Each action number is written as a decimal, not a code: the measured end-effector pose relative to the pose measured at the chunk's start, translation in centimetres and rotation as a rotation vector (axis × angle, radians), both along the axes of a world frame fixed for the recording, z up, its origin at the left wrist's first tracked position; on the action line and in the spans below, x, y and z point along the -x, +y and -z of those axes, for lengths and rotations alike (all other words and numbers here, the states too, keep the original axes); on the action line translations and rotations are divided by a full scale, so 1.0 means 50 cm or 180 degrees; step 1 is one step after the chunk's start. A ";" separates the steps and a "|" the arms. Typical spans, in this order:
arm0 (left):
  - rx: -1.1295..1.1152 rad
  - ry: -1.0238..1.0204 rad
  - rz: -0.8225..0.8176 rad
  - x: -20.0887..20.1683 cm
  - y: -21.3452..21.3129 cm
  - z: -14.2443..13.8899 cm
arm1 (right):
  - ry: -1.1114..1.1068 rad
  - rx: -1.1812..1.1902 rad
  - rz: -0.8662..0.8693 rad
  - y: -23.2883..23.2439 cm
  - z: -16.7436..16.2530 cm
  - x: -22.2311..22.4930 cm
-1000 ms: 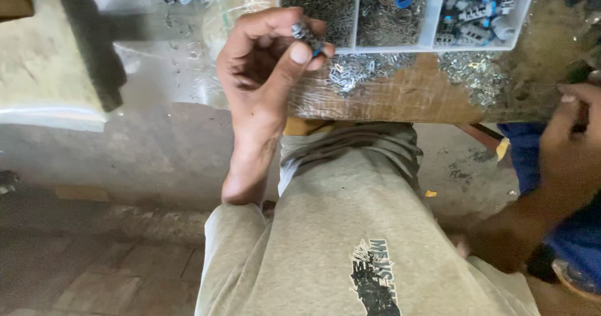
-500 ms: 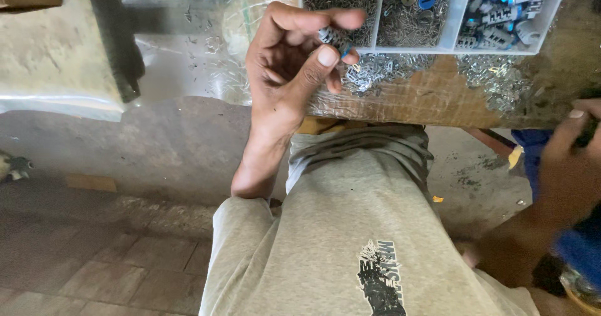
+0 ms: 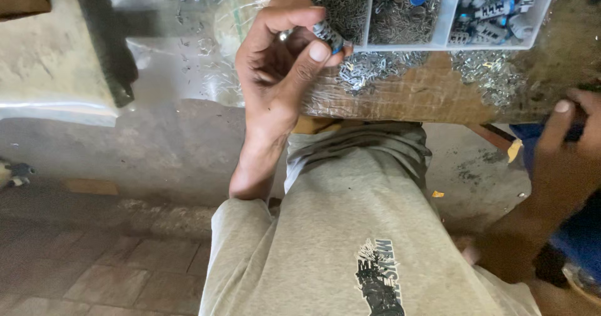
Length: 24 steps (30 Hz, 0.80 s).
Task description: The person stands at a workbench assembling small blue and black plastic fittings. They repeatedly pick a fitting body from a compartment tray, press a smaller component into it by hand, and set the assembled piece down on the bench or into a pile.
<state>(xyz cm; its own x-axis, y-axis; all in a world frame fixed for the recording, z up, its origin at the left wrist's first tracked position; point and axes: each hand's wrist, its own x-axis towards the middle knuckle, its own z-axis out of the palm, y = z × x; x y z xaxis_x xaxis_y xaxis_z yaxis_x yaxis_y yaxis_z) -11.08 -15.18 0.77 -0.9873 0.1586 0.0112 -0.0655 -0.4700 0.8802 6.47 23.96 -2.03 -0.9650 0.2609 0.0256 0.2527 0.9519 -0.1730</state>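
Note:
My left hand [image 3: 275,84] is raised palm-up over the front edge of a wooden board [image 3: 407,97]. Its thumb and forefinger pinch a small grey-and-blue cylindrical part [image 3: 328,35], and a bit of metal shows behind the fingers. Just beyond it lies a white compartment tray [image 3: 446,44] holding small dark screws, round caps and several grey-blue parts. My right hand [image 3: 573,128] is at the right edge of the view, below the board, with its fingers curled on a dark object that is mostly hidden.
Loose shiny metal bits [image 3: 369,69] lie in heaps on the board in front of the tray. A clear plastic sheet [image 3: 181,66] and a black strip [image 3: 106,47] lie to the left. My lap in grey cloth [image 3: 350,216] fills the lower middle.
My left hand has risen toward the tray with the small part still pinched. My right hand has slid to the right edge of the view and sunk lower.

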 end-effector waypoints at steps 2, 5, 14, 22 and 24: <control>0.0054 0.0000 -0.0051 0.002 0.004 0.002 | -0.0010 0.0054 -0.0130 0.009 0.001 0.001; 0.0080 -0.0162 -0.0133 -0.006 0.015 -0.001 | 0.0120 0.0097 -0.0438 0.025 -0.005 0.005; -0.0186 -0.0287 -0.0033 0.010 0.035 -0.022 | 0.0104 0.0417 -0.0215 0.024 0.002 -0.005; -0.0095 -0.0414 0.0218 -0.005 0.027 -0.021 | 0.0057 0.0443 0.0054 0.014 0.020 -0.018; -0.0019 -0.0381 0.0236 -0.010 0.023 -0.016 | 0.0028 0.0380 0.0071 0.012 0.021 -0.016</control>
<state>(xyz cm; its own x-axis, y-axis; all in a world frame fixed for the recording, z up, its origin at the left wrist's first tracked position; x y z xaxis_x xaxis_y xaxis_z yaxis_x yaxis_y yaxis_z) -10.60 -14.04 1.58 -0.9672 0.2315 -0.1047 -0.2046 -0.4653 0.8612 7.29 24.58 -3.10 -0.9589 0.2839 0.0016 0.2715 0.9186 -0.2870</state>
